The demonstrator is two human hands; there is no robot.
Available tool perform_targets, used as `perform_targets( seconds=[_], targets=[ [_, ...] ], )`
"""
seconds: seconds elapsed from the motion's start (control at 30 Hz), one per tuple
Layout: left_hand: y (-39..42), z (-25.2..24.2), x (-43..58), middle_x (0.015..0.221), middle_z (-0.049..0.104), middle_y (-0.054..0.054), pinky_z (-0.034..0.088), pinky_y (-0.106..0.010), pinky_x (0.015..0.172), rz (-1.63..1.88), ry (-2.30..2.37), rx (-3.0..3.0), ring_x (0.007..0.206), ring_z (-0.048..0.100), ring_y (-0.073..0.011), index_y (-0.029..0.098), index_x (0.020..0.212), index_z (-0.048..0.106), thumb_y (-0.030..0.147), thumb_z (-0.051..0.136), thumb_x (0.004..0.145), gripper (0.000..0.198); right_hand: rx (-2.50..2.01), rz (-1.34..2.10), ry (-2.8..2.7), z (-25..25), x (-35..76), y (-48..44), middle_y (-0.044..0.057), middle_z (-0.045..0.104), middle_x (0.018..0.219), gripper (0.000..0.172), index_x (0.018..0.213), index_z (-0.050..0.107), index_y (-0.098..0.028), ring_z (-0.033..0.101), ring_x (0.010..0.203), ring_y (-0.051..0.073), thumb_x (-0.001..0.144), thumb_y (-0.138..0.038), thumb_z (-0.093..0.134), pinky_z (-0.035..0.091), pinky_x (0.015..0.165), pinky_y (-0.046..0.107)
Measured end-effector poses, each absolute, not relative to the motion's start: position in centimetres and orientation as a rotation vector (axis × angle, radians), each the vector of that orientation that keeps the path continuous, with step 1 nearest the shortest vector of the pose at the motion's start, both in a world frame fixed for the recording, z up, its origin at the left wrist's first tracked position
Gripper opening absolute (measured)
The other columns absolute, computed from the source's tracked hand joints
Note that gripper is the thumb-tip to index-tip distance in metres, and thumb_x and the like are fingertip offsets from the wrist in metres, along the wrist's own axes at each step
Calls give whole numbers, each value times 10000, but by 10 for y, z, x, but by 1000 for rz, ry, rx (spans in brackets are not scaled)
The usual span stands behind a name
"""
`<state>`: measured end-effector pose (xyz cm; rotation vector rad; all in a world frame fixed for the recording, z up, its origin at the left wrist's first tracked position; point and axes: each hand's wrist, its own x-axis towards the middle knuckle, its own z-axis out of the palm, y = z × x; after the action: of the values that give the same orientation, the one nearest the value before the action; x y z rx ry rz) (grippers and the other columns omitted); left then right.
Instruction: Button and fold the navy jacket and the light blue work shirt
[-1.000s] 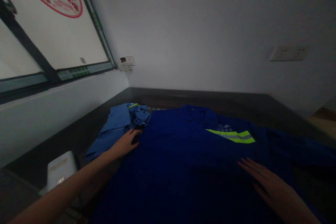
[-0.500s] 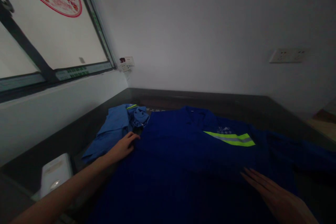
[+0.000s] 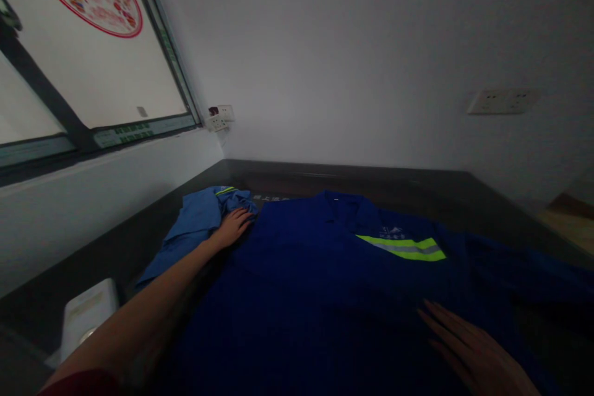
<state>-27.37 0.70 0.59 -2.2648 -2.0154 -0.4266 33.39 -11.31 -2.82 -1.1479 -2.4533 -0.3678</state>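
Observation:
A dark blue work shirt [image 3: 297,272] lies spread out on the dark table, collar at the far side, with a yellow-green and grey reflective strip [image 3: 408,249] on its chest. My left hand [image 3: 233,227] is by the shirt's left shoulder edge, fingers stretched forward, beside the bunched part of a lighter blue garment [image 3: 197,216]. Whether its fingertips touch the shirt or that garment I cannot tell. Low on the right, my right hand [image 3: 473,346] lies flat over the shirt front with its fingers extended. Neither hand grips anything visible.
A white box-shaped device [image 3: 88,315] sits on the table [image 3: 371,176] at the near left, partly behind my left forearm. Wall sockets [image 3: 220,117] are in the far left corner, and another socket panel [image 3: 501,101] is on the right. A window [image 3: 102,86] borders the left.
My left hand has moved forward and up from the shirt's left side to beside the lighter garment's bunched part. My right hand stays on the shirt front; the view has shifted slightly.

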Motion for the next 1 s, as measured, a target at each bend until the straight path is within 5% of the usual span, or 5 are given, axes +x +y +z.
perform_targets(
  seconds=[0.17,0.33,0.43,0.63,1.0],
  targets=[
    [12,11,-283,1205,582,-132,359,-370,1051,-390,-2065,-2162,1191,494,-233,163,999,600,265,449,851,235,-1174,-328,-2448,-23,329,-115,15,601,1281,423,1232,616,-296,624,1090,222,897,-490,447,558,860,326],
    [8,18,-253,1301,532,-134,250,-531,1087,-391,-2074,-2053,1230,467,-272,183,1145,561,65,406,775,418,-1189,-350,-2414,-23,326,-116,19,618,1262,410,1238,607,-304,637,1064,224,913,-482,432,568,836,348],
    [9,18,-216,1361,506,-107,211,-503,1121,-429,-1948,-2129,1297,416,-247,190,1244,525,137,360,854,427,-1173,-368,-2389,-23,324,-116,26,631,1242,398,1228,611,-313,637,1060,230,922,-481,421,563,845,375],
    [20,-9,-179,1475,339,-210,242,-438,1126,-186,-2064,-2265,1401,238,-290,0,1391,369,412,319,929,621,-1236,-308,-2420,-17,321,-121,29,521,1373,427,1326,514,-325,545,1194,256,914,-432,478,512,939,433],
    [24,-22,-191,1527,268,-116,265,-471,1098,-123,-2028,-2249,1409,206,-288,246,1472,262,452,276,955,557,-1429,83,-2492,-4,317,-125,17,399,1460,449,1387,416,-345,384,1331,233,945,-420,428,380,1072,485]
  ],
)
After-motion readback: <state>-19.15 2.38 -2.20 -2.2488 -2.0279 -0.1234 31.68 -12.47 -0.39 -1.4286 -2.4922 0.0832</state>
